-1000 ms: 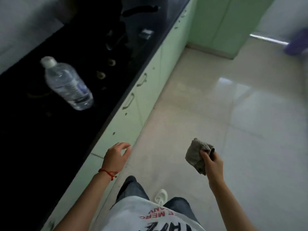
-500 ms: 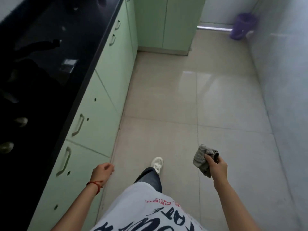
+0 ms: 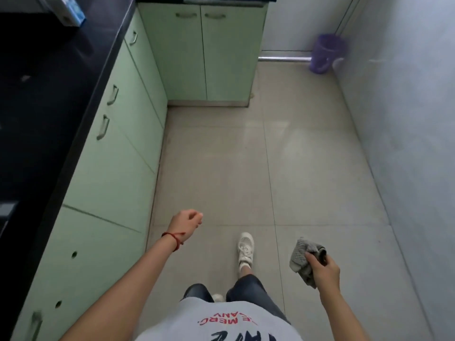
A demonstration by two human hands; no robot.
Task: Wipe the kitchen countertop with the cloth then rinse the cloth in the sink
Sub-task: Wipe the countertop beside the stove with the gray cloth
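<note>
My right hand (image 3: 323, 268) grips a crumpled grey cloth (image 3: 301, 259) over the tiled floor at the lower right. My left hand (image 3: 186, 225), with a red string at the wrist, hangs over the floor beside the cabinets with its fingers loosely curled and nothing in it. The black kitchen countertop (image 3: 49, 99) runs along the left side, well away from both hands. No sink shows in this view.
Pale green cabinets (image 3: 118, 168) with metal handles stand under the countertop, and another pair of cabinet doors (image 3: 204, 57) closes the far end. A purple bin (image 3: 325, 52) sits at the far right by the grey wall (image 3: 406, 119). A blue-and-white box (image 3: 71, 13) lies on the counter's far part.
The view has swung right and forward along the aisle; the water bottle has left the frame. My right hand still carries the cloth, and my left hand has swung away from the cabinet fronts.
</note>
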